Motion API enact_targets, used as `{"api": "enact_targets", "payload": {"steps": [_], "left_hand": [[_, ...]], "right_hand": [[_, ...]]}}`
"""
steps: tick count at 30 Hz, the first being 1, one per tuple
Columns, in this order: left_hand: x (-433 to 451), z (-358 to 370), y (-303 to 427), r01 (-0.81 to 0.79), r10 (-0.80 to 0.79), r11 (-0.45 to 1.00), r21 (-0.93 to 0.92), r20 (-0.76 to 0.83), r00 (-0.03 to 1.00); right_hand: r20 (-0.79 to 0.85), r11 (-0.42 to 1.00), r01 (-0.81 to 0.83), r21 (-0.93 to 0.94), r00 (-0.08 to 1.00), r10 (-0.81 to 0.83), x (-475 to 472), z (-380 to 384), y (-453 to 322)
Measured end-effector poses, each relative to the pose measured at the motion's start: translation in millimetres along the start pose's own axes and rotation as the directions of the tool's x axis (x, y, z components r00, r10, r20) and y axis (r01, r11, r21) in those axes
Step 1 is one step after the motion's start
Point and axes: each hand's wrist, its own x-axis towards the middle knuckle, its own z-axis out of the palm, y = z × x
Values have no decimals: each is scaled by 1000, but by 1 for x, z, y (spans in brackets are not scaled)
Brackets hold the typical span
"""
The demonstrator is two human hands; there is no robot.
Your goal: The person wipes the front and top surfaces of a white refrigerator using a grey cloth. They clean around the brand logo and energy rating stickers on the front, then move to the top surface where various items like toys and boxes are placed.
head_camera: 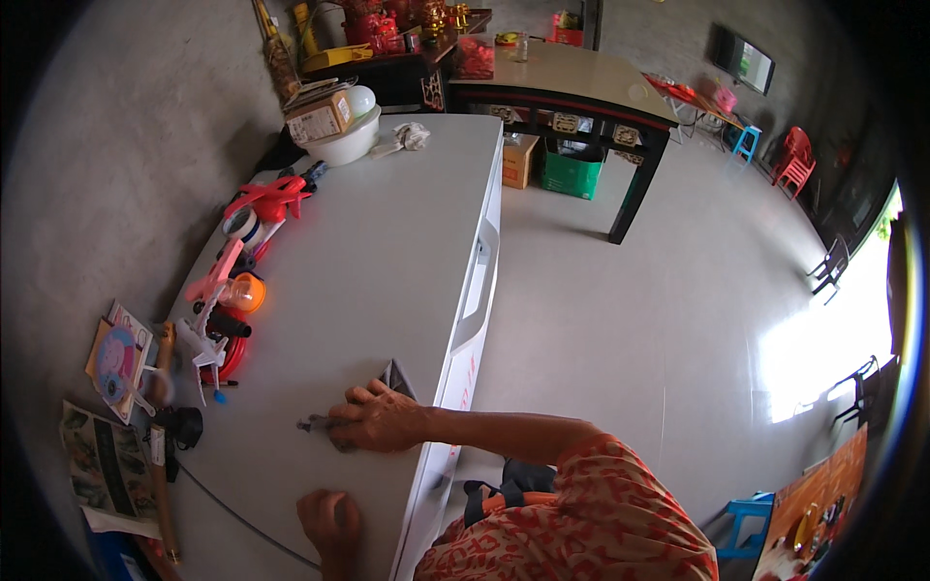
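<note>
A grey cloth lies bunched on the pale top of a chest freezer. Over it my right hand presses down, fingers bent, with cloth showing at both sides of the hand. Nearer to me, my left hand rests on the same surface with its fingers curled; nothing shows in it, and its palm side is hidden. A dark cable runs across the top to the left of that hand.
Along the wall side lie a clear jar with an orange lid, a tape roll, a red plastic item and a wooden stick. A white basin holding a cardboard box stands at the far end, beside a crumpled white cloth.
</note>
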Motion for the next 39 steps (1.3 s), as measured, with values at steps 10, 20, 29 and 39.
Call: {"api": "enact_targets", "payload": {"steps": [10, 20, 29, 39], "left_hand": [[2, -12, 1, 104, -101, 990, -95, 27, 994], [4, -14, 4, 104, -104, 992, -68, 3, 995], [3, -15, 2, 142, -142, 986, -88, 13, 990], [2, -16, 1, 186, -183, 979, -83, 42, 982]], "right_hand": [[-143, 953, -224, -206, 970, 197, 60, 26, 55], [-238, 926, -334, -178, 927, 289, 106, 46, 102], [71, 994, 106, -20, 992, -104, 57, 25, 3], [-28, 987, -141, -70, 990, 139, 119, 60, 49]]}}
